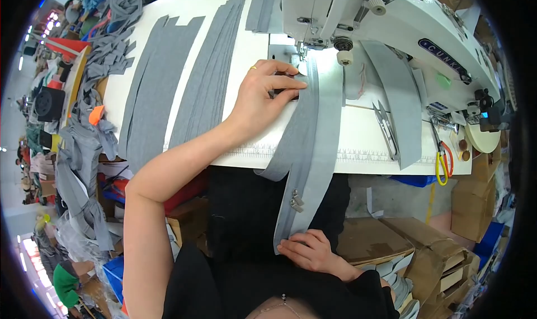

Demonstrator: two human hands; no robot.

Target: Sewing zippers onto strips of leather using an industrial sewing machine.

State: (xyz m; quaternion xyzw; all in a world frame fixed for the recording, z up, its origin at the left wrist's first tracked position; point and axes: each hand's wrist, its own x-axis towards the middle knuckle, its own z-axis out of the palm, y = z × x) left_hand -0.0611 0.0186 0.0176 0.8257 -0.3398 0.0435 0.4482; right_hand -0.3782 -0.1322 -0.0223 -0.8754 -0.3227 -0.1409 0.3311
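Sewing machine (pixel 386 17) cropped, upper strips (pixel 260 10) cropped

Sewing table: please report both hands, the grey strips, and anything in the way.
Left hand touches grey strips near sewing machine; right hand holds lower end. Strips hang over edge of table. Small metal pieces on strips; scissors apart, at right.

There it is, a slim gold-coloured ring (pixel 253 67) on the left hand (pixel 268 88), with a plain black short-sleeved top (pixel 246 280), black lap fabric (pixel 243 212) and a fine chain necklace (pixel 284 298)!
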